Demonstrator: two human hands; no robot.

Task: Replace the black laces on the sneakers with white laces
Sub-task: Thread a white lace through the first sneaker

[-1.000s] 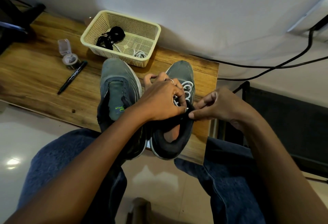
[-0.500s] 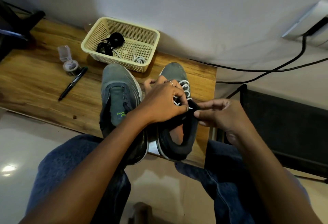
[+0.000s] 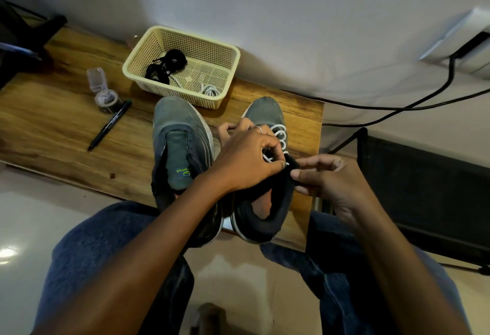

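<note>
Threading white lace [image 3: 279, 135] on right shoe [image 3: 265, 175]: we pinch lace in left hand [image 3: 246, 159]; right hand [image 3: 326, 178] pinches collar just right, shoe lying near-far.

My left hand [image 3: 246, 159] hides most of the white lace [image 3: 281, 135] and the right sneaker's [image 3: 265, 114] eyelets; both forearms run off the bottom edge.

You've got matt grey suede-like sneakers [image 3: 180, 133], woven white lace [image 3: 281, 135], perforated cream plastic basket [image 3: 233, 56], grainy varnished wood tabletop [image 3: 53, 112], glossy floor tiles [image 3: 23, 218].
</note>
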